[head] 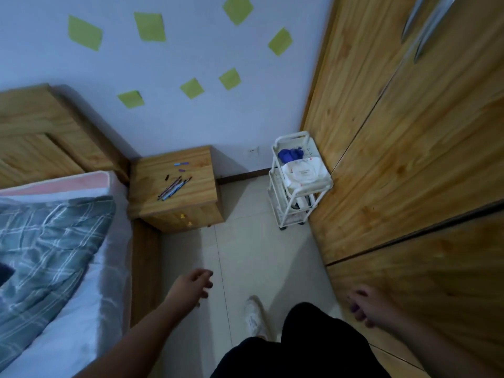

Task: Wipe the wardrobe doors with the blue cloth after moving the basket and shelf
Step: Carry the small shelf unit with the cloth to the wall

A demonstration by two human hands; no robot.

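The blue cloth (289,154) lies bunched on the top tier of the white shelf (311,189), behind a white packet (302,171). The shelf stands on the floor, hard against the wooden wardrobe doors (409,145). Nearer, the left hand (195,285) and right hand (368,305) hang loosely curled, holding nothing. Pens (174,188) lie on the bedside table (199,184).

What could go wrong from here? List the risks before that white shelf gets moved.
1. The white shelf stands close against the wardrobe door; pulled carelessly, its frame may scrape the wood.
2. The blue cloth and a white packet lie loose on its top tier; a jolt could spill them.
3. Loose pens on the nightstand nearby could be knocked off.
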